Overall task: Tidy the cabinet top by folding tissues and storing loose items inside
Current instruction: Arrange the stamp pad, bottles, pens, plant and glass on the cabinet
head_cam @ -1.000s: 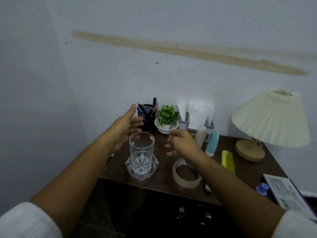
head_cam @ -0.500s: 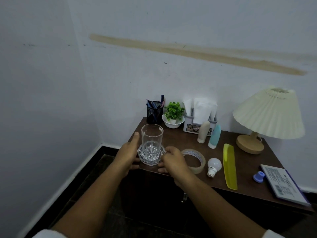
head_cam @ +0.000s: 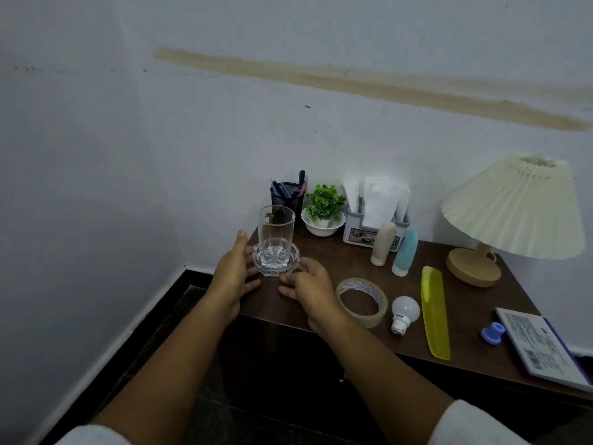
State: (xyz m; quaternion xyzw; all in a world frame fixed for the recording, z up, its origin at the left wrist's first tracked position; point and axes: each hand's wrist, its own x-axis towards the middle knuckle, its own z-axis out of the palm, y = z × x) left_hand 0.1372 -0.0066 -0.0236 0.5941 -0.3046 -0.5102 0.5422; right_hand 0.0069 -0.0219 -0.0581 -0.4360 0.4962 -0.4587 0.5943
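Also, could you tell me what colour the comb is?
The comb is yellow, best seen in the head view.

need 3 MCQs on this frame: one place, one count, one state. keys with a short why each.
1. The light bulb lies: A. on the floor; B. between the tape roll and the yellow comb; C. in a drawer.
2. Count of squeeze bottles before the tissue holder: A. one; B. two; C. four.
3. The glass is: A. on its side; B. lifted in the air; C. upright on a clear dish.
Key: 1 B, tape one side, comb the other. 2 B, one beige, one teal. 3 C, its base sits in the dish.
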